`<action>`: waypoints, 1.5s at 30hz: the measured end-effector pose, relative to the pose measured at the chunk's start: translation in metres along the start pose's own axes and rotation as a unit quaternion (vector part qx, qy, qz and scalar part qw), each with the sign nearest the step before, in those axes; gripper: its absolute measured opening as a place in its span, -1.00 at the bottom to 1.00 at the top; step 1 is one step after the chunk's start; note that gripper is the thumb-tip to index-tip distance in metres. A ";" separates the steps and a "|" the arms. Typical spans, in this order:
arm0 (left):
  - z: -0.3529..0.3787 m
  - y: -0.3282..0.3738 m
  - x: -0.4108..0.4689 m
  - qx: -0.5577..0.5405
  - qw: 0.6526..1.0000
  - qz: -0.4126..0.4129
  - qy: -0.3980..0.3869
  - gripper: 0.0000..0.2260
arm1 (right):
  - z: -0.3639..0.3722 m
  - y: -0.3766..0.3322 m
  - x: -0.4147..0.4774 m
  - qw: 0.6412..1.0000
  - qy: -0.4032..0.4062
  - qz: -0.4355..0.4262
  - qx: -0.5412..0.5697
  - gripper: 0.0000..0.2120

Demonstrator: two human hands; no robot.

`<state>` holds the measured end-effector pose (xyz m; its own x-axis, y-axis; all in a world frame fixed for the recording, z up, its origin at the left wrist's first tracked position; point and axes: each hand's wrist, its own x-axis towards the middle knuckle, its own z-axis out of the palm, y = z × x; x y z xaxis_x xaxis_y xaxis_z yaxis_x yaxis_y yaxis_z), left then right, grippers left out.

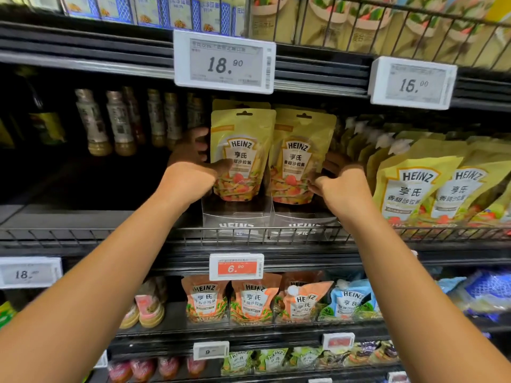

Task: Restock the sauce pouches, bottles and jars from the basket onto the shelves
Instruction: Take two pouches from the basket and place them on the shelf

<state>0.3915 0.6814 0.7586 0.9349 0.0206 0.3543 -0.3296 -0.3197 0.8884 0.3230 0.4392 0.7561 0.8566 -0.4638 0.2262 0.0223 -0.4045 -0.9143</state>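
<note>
Forearms are reaching up from 7 and 5 o'clock to the shelf. Left hand is gripping the left pouch at centre; right hand is gripping the right pouch, standing just at its 3 o'clock side.

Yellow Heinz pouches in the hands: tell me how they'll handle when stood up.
Likely floppy: the left pouch is thin film, held at its edge by the left hand. Glossy, so perhaps slippery. The right pouch, in the right hand, tilts; both may tip without the clear holder below.
</note>
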 end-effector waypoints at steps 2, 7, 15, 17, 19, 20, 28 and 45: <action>0.000 0.002 -0.014 -0.030 0.999 0.024 0.014 -0.38 | 0.001 0.002 -0.009 0.999 0.003 -0.029 0.021 -0.81; 0.000 0.014 -0.049 0.006 0.993 0.116 0.018 -0.68 | 0.006 0.004 -0.031 0.995 -0.018 -0.081 0.059 -0.85; 0.016 0.036 -0.084 -0.127 0.966 0.165 -0.151 -0.78 | -0.008 0.009 -0.078 0.985 0.041 -0.159 0.049 -0.78; 0.027 0.039 -0.092 -0.147 0.954 0.179 -0.192 -0.77 | -0.017 0.014 -0.091 0.984 0.064 -0.158 0.055 -0.78; 0.043 0.042 -0.100 -0.173 0.942 0.180 -0.223 -0.78 | -0.029 0.019 -0.105 0.985 0.079 -0.142 0.059 -0.78; 0.053 0.044 -0.104 -0.184 0.937 0.178 -0.238 -0.78 | -0.036 0.022 -0.112 0.986 0.087 -0.132 0.060 -0.78; 0.139 0.062 -0.151 -0.225 0.889 0.146 -0.372 -0.78 | -0.113 0.065 -0.157 0.981 0.174 -0.067 0.052 -0.78; 0.372 0.129 -0.320 -0.267 0.753 0.062 -0.598 -0.76 | -0.325 0.177 -0.264 0.924 0.373 0.084 0.007 -0.76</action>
<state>0.0988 0.2813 0.6510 0.2369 -0.9483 0.2112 -0.1304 0.1843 0.9742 -0.0672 0.2339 0.6435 0.2552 -0.9355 0.2444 -0.0668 -0.2692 -0.9608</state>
